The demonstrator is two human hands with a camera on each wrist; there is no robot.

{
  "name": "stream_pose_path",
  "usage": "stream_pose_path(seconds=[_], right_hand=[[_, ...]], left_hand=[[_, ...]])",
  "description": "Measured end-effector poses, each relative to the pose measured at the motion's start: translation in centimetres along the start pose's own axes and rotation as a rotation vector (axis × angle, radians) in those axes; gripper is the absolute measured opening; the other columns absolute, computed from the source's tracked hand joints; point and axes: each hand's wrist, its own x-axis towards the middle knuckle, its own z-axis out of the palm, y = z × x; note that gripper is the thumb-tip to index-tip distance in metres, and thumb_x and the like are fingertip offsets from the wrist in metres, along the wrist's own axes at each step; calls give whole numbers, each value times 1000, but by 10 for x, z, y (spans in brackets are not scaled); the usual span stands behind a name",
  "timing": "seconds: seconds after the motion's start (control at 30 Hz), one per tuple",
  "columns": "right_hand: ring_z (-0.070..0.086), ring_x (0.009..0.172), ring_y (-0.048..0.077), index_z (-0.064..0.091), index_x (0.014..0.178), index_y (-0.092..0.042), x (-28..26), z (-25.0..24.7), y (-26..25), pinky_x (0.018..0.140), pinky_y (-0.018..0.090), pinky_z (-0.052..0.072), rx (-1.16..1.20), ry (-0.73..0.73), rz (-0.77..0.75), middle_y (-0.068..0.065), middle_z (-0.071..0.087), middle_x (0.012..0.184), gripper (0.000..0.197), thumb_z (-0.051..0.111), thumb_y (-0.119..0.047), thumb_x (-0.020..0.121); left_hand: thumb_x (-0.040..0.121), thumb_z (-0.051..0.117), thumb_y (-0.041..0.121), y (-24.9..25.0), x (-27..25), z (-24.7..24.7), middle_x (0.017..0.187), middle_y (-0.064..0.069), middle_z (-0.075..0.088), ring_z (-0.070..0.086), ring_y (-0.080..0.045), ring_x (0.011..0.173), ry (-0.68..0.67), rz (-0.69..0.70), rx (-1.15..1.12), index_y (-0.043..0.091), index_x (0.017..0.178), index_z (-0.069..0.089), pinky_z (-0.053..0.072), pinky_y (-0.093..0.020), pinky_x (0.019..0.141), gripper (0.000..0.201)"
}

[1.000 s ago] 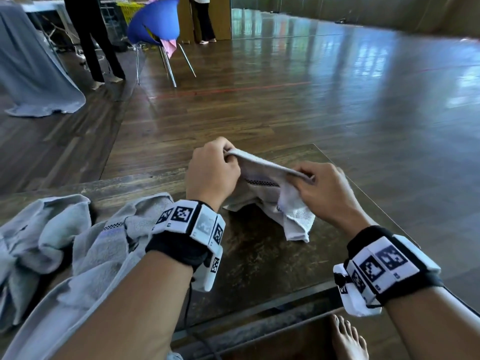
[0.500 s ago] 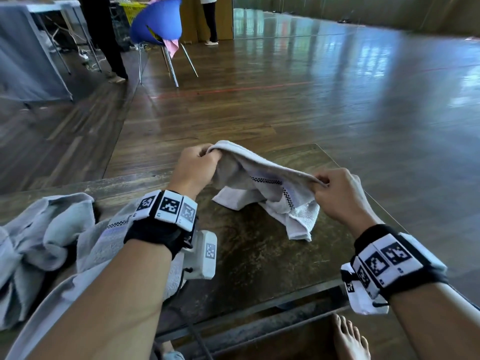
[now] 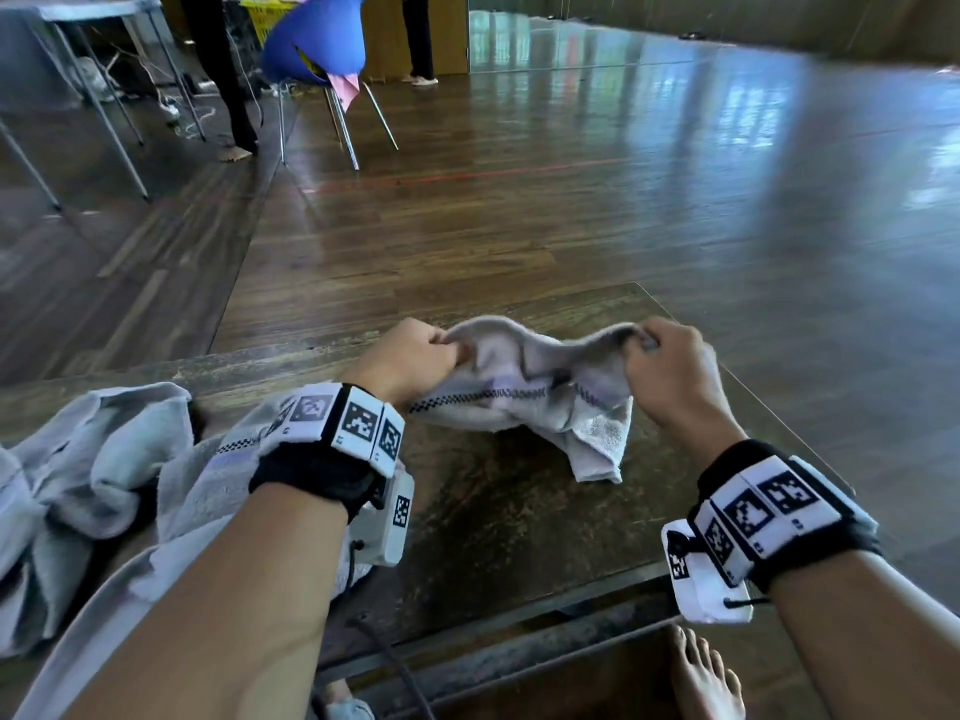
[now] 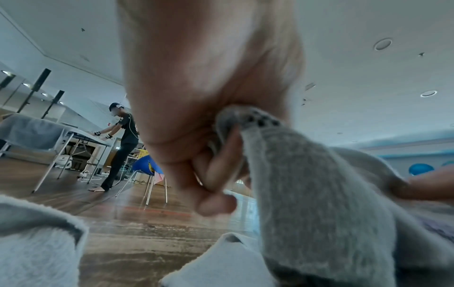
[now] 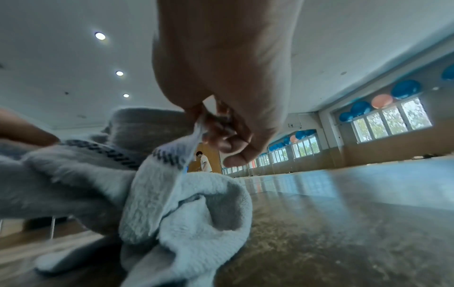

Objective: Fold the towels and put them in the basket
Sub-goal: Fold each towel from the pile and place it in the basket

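A small pale grey towel (image 3: pixel 524 392) with a dark checked stripe hangs bunched between both hands over the far half of the dark wooden table (image 3: pixel 509 517). My left hand (image 3: pixel 415 356) pinches its left end, seen up close in the left wrist view with fingers curled on the cloth (image 4: pixel 248 124). My right hand (image 3: pixel 665 366) pinches the right end (image 5: pixel 196 128). The towel's lower part sags onto the table (image 5: pixel 186 213). No basket is in view.
More crumpled grey towels (image 3: pixel 98 485) lie on the table's left side under my left forearm. The table's far edge and right corner are close behind the hands. A blue chair (image 3: pixel 317 44), a cloth-draped table (image 3: pixel 62 54) and standing people are beyond on the wooden floor. A bare foot (image 3: pixel 706 678) shows below the table.
Both hands have drawn apart, left hand to the left and right hand to the right, stretching the towel's top edge wider between them. The pile at left has not moved.
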Motion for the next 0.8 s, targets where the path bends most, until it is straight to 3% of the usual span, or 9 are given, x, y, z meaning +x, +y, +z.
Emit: stream_pose_path(seconds=[0.17, 0.27, 0.33, 0.43, 0.5, 0.57, 0.63, 0.7, 0.8], right_hand=[[50, 75, 24, 48, 64, -16, 6, -1, 2, 62, 30, 36, 185, 225, 81, -3, 53, 65, 34, 50, -17, 98], [47, 62, 7, 50, 64, -20, 8, 0, 1, 52, 16, 36, 313, 292, 46, -13, 53, 58, 34, 55, -25, 97], [46, 58, 2, 55, 70, -20, 11, 2, -3, 56, 23, 45, 454, 248, 42, -16, 55, 59, 29, 56, -29, 97], [56, 70, 15, 58, 78, -19, 13, 1, -1, 77, 51, 58, 502, 200, 55, -4, 59, 73, 26, 54, -35, 98], [63, 74, 27, 55, 87, -9, 14, 0, 3, 74, 58, 59, 517, 145, 89, 10, 63, 81, 29, 53, -36, 99], [51, 63, 15, 48, 83, -7, 16, 2, 10, 58, 42, 56, 447, 123, 107, 2, 53, 70, 33, 54, -35, 99], [38, 51, 9, 44, 71, -15, 18, 4, 18, 45, 24, 38, 325, 88, 130, -11, 43, 55, 32, 56, -31, 97], [44, 51, 11, 47, 69, -15, 15, 6, 24, 46, 25, 34, 179, -20, 151, -12, 50, 56, 33, 56, -30, 97], [53, 74, 25, 54, 72, -20, 4, 12, 29, 63, 31, 39, -98, -137, 62, 6, 60, 86, 29, 56, -35, 97]], left_hand=[[89, 59, 30, -3, 5, -4, 62, 2, 61, 55, -15, 60, 368, 31, -38, 17, 69, 63, 33, -26, 50, 25], [88, 58, 27, 1, 5, -3, 59, 2, 58, 53, -13, 59, 516, 62, -134, 14, 67, 63, 33, -27, 49, 25], [89, 55, 23, 3, 5, -5, 57, 2, 54, 48, -14, 57, 553, 87, -220, 12, 67, 61, 33, -28, 50, 25], [91, 53, 24, 5, 6, -5, 66, -7, 53, 49, -19, 63, 431, 91, -422, 3, 76, 58, 39, -29, 60, 27], [94, 54, 28, 7, 6, -2, 69, -10, 48, 46, -19, 64, 329, 98, -485, -3, 80, 58, 36, -33, 61, 33], [94, 57, 31, 8, 5, 2, 60, -5, 41, 40, -14, 54, 287, 123, -381, 7, 64, 50, 30, -27, 54, 39], [92, 59, 31, 7, 7, 6, 49, 3, 29, 28, -10, 42, 230, 137, -283, 19, 55, 33, 22, -22, 43, 47], [90, 60, 29, 5, 9, 13, 46, 4, 27, 27, -11, 42, 176, 136, -187, 20, 53, 29, 22, -23, 41, 49], [88, 58, 26, 7, 10, 30, 52, 1, 46, 44, -19, 53, 144, 195, -25, 13, 55, 42, 33, -30, 51, 39]])
